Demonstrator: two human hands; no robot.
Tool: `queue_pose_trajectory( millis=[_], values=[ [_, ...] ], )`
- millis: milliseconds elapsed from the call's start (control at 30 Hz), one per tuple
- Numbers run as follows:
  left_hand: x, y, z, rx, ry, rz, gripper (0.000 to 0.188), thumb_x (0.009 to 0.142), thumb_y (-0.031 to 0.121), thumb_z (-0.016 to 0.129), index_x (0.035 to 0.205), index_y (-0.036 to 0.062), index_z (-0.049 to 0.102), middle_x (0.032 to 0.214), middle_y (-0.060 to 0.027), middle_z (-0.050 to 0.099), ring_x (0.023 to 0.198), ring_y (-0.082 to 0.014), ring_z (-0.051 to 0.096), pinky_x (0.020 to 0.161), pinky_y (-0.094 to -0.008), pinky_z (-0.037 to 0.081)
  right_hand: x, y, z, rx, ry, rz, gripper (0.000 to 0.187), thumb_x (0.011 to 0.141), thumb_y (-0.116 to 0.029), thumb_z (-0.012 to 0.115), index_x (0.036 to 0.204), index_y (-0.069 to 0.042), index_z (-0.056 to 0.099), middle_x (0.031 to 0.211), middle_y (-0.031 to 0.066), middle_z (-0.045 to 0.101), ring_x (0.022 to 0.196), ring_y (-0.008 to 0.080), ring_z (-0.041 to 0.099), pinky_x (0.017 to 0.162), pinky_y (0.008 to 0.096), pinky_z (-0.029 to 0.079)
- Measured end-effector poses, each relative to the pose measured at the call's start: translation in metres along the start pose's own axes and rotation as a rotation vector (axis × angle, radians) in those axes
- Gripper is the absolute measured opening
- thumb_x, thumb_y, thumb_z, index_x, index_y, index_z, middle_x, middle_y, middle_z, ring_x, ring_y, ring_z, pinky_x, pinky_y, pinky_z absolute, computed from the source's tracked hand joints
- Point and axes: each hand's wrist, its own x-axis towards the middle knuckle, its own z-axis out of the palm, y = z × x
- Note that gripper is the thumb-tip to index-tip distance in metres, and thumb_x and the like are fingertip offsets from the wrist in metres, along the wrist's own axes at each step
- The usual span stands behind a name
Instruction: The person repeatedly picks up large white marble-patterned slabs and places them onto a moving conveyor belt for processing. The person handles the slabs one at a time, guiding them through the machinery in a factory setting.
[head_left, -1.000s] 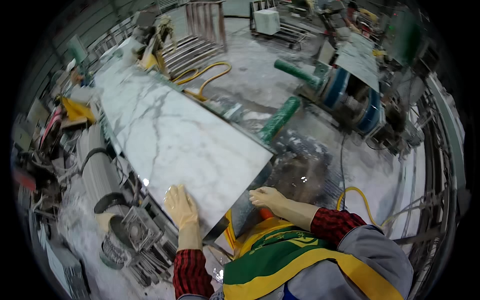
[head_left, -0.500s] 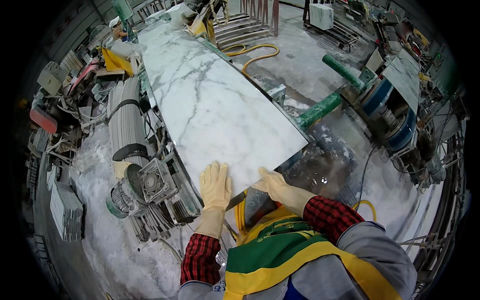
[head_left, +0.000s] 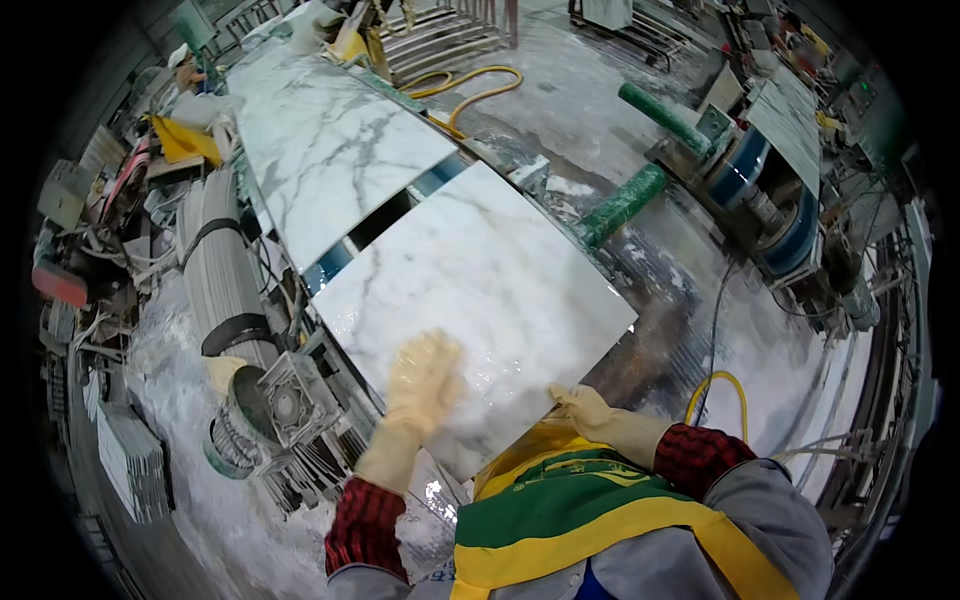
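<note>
A white marble slab (head_left: 480, 290) with grey veins lies on the conveyor bed in front of me, its surface wet and shiny. My left hand (head_left: 426, 380), in a cream rubber glove, rests palm down on its near left part, slightly blurred. At the near edge, my right hand (head_left: 590, 412) in the same kind of glove pinches the slab, thumb on top and fingers partly hidden beneath. Beyond a gap showing blue belt (head_left: 440, 176) lies a second veined marble slab (head_left: 330, 150).
Green rollers (head_left: 625, 205) stick out to the right of the bed. A motor with a gearbox (head_left: 285, 405) stands close on the left, beside a bundle of grey strips (head_left: 215, 265). A yellow hose (head_left: 480, 85) lies on the wet floor; another machine (head_left: 770, 200) stands right.
The near slab has come toward me, and a gap now shows between it and the far slab. My left hand lies farther in from the near edge; my right hand has moved nearer my body.
</note>
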Motion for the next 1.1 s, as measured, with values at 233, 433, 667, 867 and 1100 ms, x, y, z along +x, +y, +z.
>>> queue_pose_trajectory(
  millis=[233,433,667,867,1100],
  values=[
    [0.125,-0.114,-0.085,0.202,0.180,-0.418,0.063,0.101,0.039,0.072,0.156,0.0111,0.056,0.159,-0.0211,0.057,0.144,-0.0392,0.054,0.119,-0.0495,0.042,0.044,0.033,-0.028,-0.028,-0.029,0.040,0.047,0.107,-0.042,0.077,0.095,0.004,0.069,0.092,0.0209,0.075,0.093,0.0345,0.080,0.087,0.0434,0.069],
    [0.146,-0.157,-0.132,-0.156,-0.187,-0.601,0.055,0.104,0.038,0.073,0.141,-0.0004,0.063,0.126,-0.0215,0.074,0.108,-0.0311,0.068,0.096,-0.0408,0.054,0.061,0.032,-0.022,0.030,-0.012,0.119,0.046,0.110,-0.038,0.071,0.127,0.005,0.066,0.123,0.0244,0.074,0.112,0.0356,0.076,0.100,0.0481,0.065],
    [0.083,-0.037,-0.178,-0.409,0.278,-0.728,0.046,0.091,0.037,0.089,0.092,-0.0051,0.071,0.084,-0.0102,0.071,0.076,-0.0216,0.067,0.071,-0.0340,0.053,0.072,0.062,-0.029,0.230,0.053,0.164,0.052,0.111,-0.032,0.070,0.153,-0.009,0.050,0.153,0.0130,0.060,0.140,0.0321,0.061,0.109,0.0497,0.057],
    [0.052,-0.030,-0.165,-1.049,0.561,-0.431,0.033,0.092,0.020,0.092,0.097,-0.0053,0.071,0.079,-0.0027,0.067,0.070,-0.0094,0.060,0.060,-0.0248,0.044,0.033,0.003,-0.062,0.094,-0.031,-0.144,0.052,0.105,-0.033,0.080,0.142,-0.002,0.062,0.131,0.0139,0.072,0.114,0.0284,0.073,0.093,0.0367,0.063],
    [0.151,0.064,-0.136,-0.944,0.692,-0.409,0.029,0.100,0.025,0.087,0.093,0.0016,0.072,0.074,0.0002,0.065,0.064,-0.0068,0.052,0.060,-0.0239,0.040,0.004,-0.120,-0.194,-0.007,0.194,-0.397,0.035,0.105,-0.021,0.077,0.136,-0.006,0.070,0.122,0.0064,0.075,0.109,0.0159,0.070,0.089,0.0372,0.058]
  ],
)
